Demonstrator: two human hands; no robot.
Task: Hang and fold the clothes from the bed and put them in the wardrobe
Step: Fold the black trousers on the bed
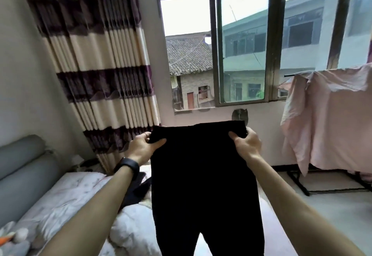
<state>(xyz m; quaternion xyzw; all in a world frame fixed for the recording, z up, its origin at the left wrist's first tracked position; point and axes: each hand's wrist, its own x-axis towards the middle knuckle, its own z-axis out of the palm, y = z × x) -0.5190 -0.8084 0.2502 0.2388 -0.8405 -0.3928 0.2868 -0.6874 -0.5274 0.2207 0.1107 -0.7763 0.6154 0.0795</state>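
Holding up black trousers (205, 175) by the waistband above the bed (66, 195), a person has both arms stretched forward. The trouser legs hang straight down, not yet folded. The task looks barely begun: no wardrobe is in view, and another dark garment (138, 189) lies crumpled on the bed. A pink cloth (330, 114) draped over a drying rack stands to the right, near but apart. The left hand (141, 147) and right hand (246, 145) each pinch a waistband corner, fingers gripping the cloth, thumbs in front. A black wristband (127, 165) circles the left wrist.
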